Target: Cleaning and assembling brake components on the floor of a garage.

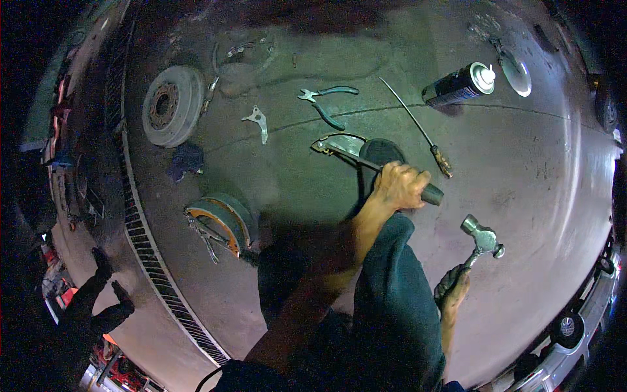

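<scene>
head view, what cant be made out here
Head view, hammer: rest of its handle hidden by the right hand.
Head view, dark-handled tool: mid-handle hidden by the left hand.
Head view, car: cut off by the picture's dark rim.
Head view, small object near the top: too small to identify.

On your left, the brake drum [189,108] lies beyond the brake shoes [227,213]. Before you, the pliers [313,97] lie left of the screwdriver [441,160]. The hammer [482,240] is on your right, nearer than the spray can [454,88].
</scene>
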The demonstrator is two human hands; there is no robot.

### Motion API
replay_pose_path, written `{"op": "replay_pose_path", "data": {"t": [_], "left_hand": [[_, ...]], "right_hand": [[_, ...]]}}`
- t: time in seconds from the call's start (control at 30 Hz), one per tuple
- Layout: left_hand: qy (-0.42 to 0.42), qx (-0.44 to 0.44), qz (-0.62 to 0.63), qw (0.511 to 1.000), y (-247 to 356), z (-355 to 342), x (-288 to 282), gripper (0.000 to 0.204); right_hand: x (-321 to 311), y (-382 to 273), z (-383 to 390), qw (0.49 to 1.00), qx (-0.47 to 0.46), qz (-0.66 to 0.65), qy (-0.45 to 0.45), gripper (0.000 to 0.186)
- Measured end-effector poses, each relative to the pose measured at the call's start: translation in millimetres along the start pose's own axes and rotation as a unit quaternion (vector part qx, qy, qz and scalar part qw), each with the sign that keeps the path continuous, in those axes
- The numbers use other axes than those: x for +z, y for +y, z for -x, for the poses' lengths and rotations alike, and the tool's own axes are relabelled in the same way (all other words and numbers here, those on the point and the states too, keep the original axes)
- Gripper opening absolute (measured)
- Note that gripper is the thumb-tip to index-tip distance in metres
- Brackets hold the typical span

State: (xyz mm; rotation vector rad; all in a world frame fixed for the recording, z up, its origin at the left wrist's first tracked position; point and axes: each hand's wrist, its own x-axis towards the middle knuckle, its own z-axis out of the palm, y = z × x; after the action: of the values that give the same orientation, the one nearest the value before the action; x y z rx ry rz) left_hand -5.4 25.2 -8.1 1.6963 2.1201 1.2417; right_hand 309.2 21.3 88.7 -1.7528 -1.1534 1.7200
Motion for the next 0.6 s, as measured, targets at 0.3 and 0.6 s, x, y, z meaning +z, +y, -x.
{"op": "replay_pose_path", "data": {"t": [0.3,0.6], "left_hand": [[0.184,-0.041,-0.069,0.980,0.3,-43.5,1.9,0.031],[-0.004,-0.088,0.011,0.996,19.5,-20.8,-37.5,0.053]], "right_hand": [[-28.2,-64.4,-12.2,0.993,-0.073,-0.068,0.056,0.045],[-21.8,-61.6,-14.1,0.990,-0.037,-0.129,0.045,0.048]]}}
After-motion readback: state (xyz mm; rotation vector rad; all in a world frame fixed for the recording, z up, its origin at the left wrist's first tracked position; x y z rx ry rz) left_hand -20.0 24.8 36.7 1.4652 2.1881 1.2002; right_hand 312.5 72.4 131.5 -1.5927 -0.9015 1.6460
